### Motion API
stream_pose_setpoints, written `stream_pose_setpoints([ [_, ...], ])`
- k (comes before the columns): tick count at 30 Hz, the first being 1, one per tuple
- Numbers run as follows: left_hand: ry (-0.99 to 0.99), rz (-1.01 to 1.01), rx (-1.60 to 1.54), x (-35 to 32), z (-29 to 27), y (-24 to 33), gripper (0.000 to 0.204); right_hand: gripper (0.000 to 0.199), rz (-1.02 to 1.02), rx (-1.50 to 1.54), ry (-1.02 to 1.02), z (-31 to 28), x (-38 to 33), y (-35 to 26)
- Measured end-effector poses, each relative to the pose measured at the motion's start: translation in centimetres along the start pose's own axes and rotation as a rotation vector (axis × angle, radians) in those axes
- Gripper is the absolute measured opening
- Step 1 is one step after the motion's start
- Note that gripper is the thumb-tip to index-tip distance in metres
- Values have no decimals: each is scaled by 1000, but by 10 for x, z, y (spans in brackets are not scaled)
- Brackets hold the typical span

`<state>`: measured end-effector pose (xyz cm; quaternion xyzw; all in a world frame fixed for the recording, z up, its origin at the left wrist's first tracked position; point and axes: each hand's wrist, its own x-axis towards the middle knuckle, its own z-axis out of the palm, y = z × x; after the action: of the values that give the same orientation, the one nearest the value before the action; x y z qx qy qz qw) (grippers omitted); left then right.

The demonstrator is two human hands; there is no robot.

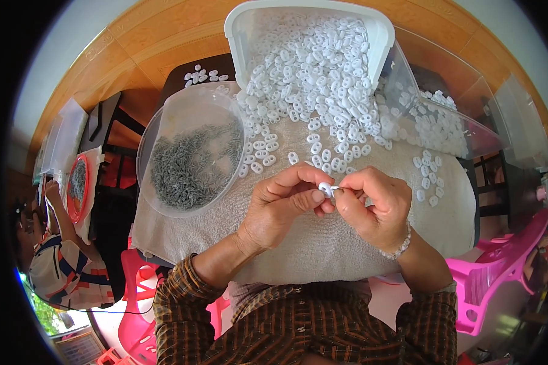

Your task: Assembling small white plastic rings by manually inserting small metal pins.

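Note:
My left hand (273, 210) pinches a small white oval plastic piece with two holes (326, 190) between thumb and fingertips, above the near middle of the towel. My right hand (376, 204), wearing a beaded bracelet, is closed close against that piece. Between its thumb and fingers is a small grey part (335, 188), which looks like a screw, mostly hidden by the fingertips. Many matching white pieces (326, 103) spill toward my hands from a tipped white tub (232, 36). Left of my hands, a round clear tub (145, 159) holds a heap of small grey screws (186, 176).
A beige towel (195, 240) covers the table. At the right stands a clear plastic box (463, 121) with more white pieces. Loose pieces lie at the towel's right and far left. Pink chairs (493, 267) flank the table. Another person (73, 267) sits at the left beside a red-rimmed tray (86, 194).

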<state>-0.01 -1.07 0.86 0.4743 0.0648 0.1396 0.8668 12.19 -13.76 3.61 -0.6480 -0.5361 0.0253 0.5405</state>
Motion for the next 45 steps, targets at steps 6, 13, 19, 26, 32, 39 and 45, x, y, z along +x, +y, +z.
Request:
stream_pose_setpoints([
  [6, -42, 23, -4, 0, 1, 0, 16, 6, 461, 514, -40, 1, -4, -2],
  [13, -20, 38, -40, -1, -2, -2, 20, 10, 596, 622, -146, -6, 3, -2],
  [19, 17, 38, -80, 0, -3, -1, 20, 16, 612, 683, -195, -3, 5, -1],
  [26, 23, 58, -70, -1, -3, 1, 19, 13, 561, 732, -195, -2, 3, 2],
  [32, 18, 51, 6, -1, -1, 4, 18, 13, 560, 731, -176, -3, 4, -1],
  [39, 10, 53, -17, -1, -1, 4, 20, 20, 514, 720, -150, 0, 3, 4],
  [45, 32, 88, -76, 0, 1, 6, 33, 23, 277, 633, -288, -4, 11, 4],
])
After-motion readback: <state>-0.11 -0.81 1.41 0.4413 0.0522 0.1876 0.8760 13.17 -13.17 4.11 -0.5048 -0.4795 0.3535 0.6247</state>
